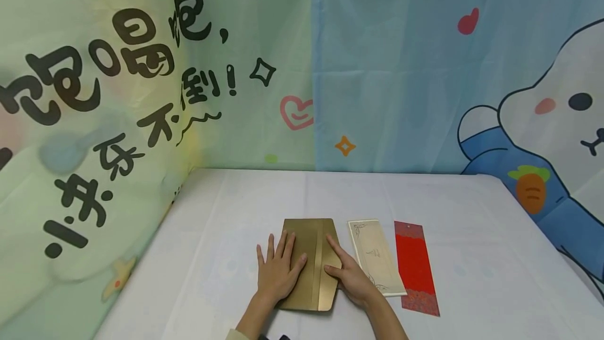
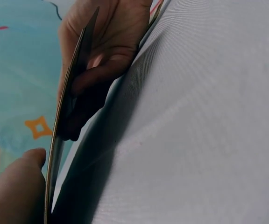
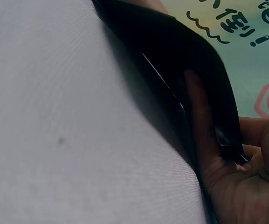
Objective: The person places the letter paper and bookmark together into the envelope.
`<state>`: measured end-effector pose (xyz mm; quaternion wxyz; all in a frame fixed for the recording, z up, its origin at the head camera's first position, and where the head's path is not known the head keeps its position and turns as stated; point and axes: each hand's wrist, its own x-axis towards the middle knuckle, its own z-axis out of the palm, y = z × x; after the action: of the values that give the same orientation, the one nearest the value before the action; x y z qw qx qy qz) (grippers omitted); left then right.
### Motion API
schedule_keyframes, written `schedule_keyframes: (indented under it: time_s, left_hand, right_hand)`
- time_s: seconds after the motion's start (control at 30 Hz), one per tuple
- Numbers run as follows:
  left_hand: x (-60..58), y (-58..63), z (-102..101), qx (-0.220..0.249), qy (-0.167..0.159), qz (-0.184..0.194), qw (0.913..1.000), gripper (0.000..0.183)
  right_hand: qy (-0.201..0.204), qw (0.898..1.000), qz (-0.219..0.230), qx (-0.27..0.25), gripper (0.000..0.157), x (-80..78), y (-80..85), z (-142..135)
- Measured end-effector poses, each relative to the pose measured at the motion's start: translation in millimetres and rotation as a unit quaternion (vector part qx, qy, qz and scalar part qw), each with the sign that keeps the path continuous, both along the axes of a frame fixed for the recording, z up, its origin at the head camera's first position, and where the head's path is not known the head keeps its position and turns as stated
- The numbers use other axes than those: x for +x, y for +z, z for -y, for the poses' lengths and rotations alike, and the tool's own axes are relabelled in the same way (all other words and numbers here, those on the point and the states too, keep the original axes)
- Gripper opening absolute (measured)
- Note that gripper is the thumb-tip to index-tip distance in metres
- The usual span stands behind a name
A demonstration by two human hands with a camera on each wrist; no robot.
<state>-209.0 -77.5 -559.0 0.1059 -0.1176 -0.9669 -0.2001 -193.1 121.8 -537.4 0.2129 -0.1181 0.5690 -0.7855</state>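
A flat gold-brown folder [image 1: 309, 287] lies on the white table, a lighter strip running down its right part. Spread across its left half is my left hand [image 1: 277, 274], with fingers straight. My right hand [image 1: 355, 279] grips the right edge, thumb and fingers on opposite sides of the cover. In the right wrist view, one digit [image 3: 200, 112] reaches under the dark raised cover [image 3: 218, 79]. The left wrist view shows the panel [image 2: 55, 149] edge-on, tilted up from the cloth, with curled right-hand fingers [image 2: 99, 74] beneath it.
Right of the folder lies a cream card-like envelope [image 1: 376, 256] with fine line decoration. Its lower corner overlaps a long red envelope [image 1: 412, 256] with patterned ends. The white tablecloth [image 1: 226, 214] meets a printed curtain [image 1: 387, 119] at the back and on the left.
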Motion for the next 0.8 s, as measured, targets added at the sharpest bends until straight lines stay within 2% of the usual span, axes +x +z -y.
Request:
schedule_keyframes:
  time_s: [0.2,0.47,0.8]
  left_hand:
    - [-0.4,1.2,-0.1,0.009,0.000,0.012,0.9999,0.068]
    - [-0.7,4.5,-1.6,0.047,-0.002,0.014,0.9988,0.070]
    - [-6.2,12.4,-6.9,0.045,0.016,-0.003,0.9989,0.081]
  right_hand:
    - [-0.006,1.000,-0.005,0.005,0.076,0.6,-0.8,0.5]
    - [-0.013,0.999,-0.032,0.030,0.079,0.1,-1.6,1.6]
    - [-0.052,0.990,-0.075,0.111,0.080,-1.8,-1.9,5.8]
